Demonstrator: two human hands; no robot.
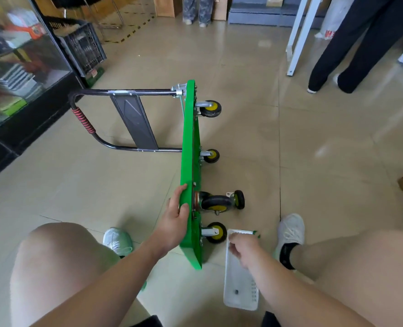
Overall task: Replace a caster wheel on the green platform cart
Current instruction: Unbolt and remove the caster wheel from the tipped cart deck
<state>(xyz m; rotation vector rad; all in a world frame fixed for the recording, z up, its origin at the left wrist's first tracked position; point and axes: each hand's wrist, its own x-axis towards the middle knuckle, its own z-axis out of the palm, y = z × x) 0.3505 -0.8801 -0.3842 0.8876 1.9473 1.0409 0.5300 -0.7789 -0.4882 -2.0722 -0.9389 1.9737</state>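
Observation:
The green platform cart (188, 138) stands tipped on its long edge, with its underside facing right. Several yellow-hubbed casters stick out sideways; the nearest caster (216, 232) is beside my right hand. A loose caster wheel (239, 199) stands on the floor just right of the mounted caster (215, 203). My left hand (175, 215) grips the deck's upper edge and steadies it. My right hand (243, 249) hovers with curled fingers over the far end of a white plastic tray (239, 303). Whatever is under those fingers is hidden. A small green item (255, 233) peeks out past the tray corner.
The cart's black folding handle (83, 120) lies flat to the left. A small dark nut (236, 291) sits in the tray. My shoes (290, 230) flank the cart. A glass cabinet (23, 67) and a black crate (82, 48) stand at the left, and a bystander's legs (351, 55) are at the far right.

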